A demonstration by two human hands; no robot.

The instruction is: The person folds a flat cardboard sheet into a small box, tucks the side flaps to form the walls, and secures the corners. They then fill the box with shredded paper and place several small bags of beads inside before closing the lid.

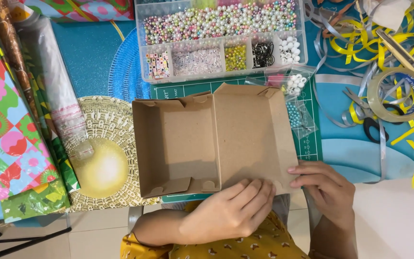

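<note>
An open brown cardboard box (178, 144) lies on a green cutting mat (312, 144), its lid (252, 134) folded flat to the right. My left hand (231, 211) rests its fingers on the lid's near edge, close to the hinge. My right hand (324, 184) presses the lid's near right corner with its fingertips. Neither hand holds anything loose. The box's inside is empty.
A clear bead organiser (221, 36) stands behind the box, with small bead bags (293, 84) beside it. Wrapping paper rolls (10, 110) lie left, over a gold woven placemat (104, 158). Tape roll (397, 95), scissors (367, 117), a box cutter (408, 60) and yellow and silver ribbons (408, 29) sit right.
</note>
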